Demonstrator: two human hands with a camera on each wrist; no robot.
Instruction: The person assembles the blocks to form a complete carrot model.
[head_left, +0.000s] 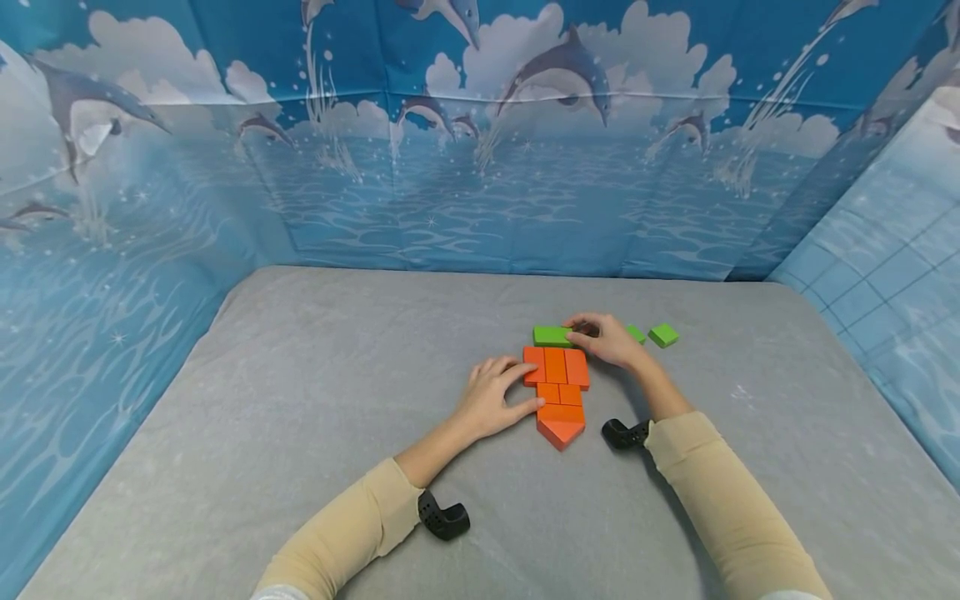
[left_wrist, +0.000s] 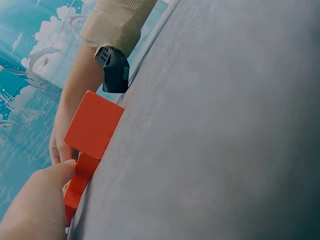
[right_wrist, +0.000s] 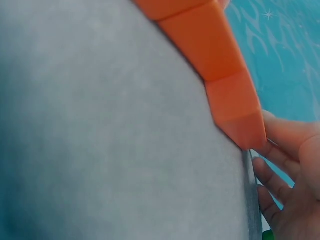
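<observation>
On the grey table several orange blocks lie fitted together in a shape with a pointed near end. My left hand rests along their left side, index finger on a far block and thumb against a nearer one. In the left wrist view, its thumb touches the orange pieces. My right hand pinches the right end of a flat green block just beyond the far orange row. From the right wrist view, the orange blocks hide its fingertips and that green block.
Two more green blocks lie right of the orange shape, one partly behind my right hand and a loose one farther right. Black wrist devices sit at both cuffs. A blue dolphin-print curtain borders the table's back and sides.
</observation>
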